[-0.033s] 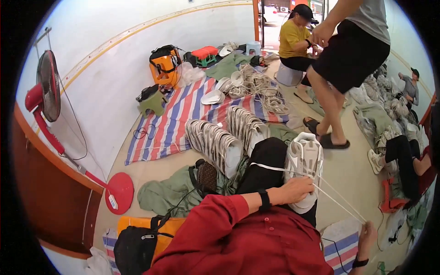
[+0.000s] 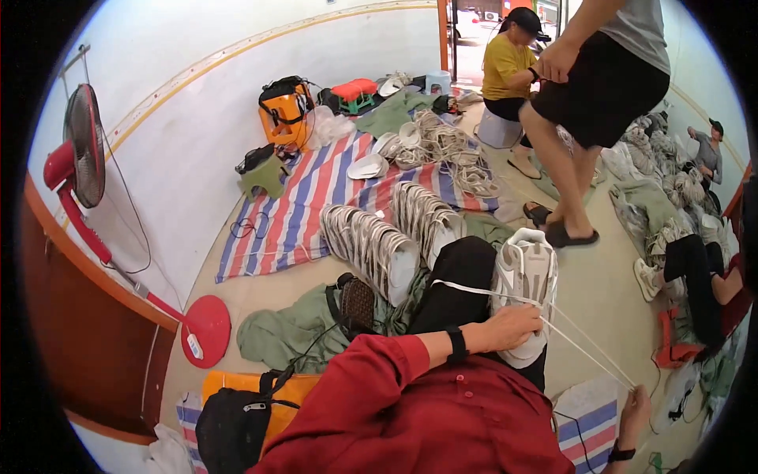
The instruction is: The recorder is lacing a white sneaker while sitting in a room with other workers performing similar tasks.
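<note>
A white and grey shoe upper lies over my thigh, its toe pointing away from me. My left hand rests on its lower part with the fingers pinched at the lacing. From there a white shoelace runs taut down to the right. Its far end is in the closed fingers of my right hand, held out beside my leg. Another stretch of lace crosses my black trouser leg to the left of the shoe. The lace holes beneath my left fingers are hidden.
Two rows of stacked shoe uppers stand ahead, beside a striped sheet. A red fan is at the left. A person in black shorts stands near a seated person in yellow. Shoe piles line the right.
The standing person's legs and lower arm have shifted slightly. My right hand has moved a little down and to the right with the lace; my left hand stays at the shoe.
</note>
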A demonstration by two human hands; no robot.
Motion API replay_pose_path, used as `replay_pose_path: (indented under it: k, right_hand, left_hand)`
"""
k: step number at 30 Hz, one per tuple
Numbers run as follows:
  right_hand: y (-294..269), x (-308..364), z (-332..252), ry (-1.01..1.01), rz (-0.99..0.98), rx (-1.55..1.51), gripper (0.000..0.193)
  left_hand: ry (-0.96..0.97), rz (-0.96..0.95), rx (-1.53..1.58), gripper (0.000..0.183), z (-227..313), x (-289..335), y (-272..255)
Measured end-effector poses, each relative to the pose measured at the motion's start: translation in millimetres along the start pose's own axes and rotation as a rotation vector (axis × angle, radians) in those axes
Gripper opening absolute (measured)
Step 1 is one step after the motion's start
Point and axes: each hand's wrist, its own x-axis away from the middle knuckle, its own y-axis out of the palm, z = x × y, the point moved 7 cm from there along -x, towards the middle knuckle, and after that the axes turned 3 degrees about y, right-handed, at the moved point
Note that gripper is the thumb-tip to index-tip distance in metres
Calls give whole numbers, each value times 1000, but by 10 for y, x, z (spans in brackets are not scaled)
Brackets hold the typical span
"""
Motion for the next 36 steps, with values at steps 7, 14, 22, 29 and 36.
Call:
replay_pose_path:
  k: [7,14,22,29,36]
  right_hand:
    - [793,183,158,-151,-215,-291,10]
    - [1052,-101,-933,148,-533,-949,16]
    - [1181,-769,-2138,-46,-372,-1082,21]
    - [1320,-942,-2651,-245,-306,-952,8]
    - [1276,-885,-2612,-238,-306,-985,15]
  left_hand:
    - [48,57,-19,20,9,-5,-20]
    - [37,39,-29,22,-32,12,13]
    - [6,67,-36,23,-30,21,8]
    - [7,109,-24,21,-35,48,-14]
    - [12,130,-48,21,-25,60,-1]
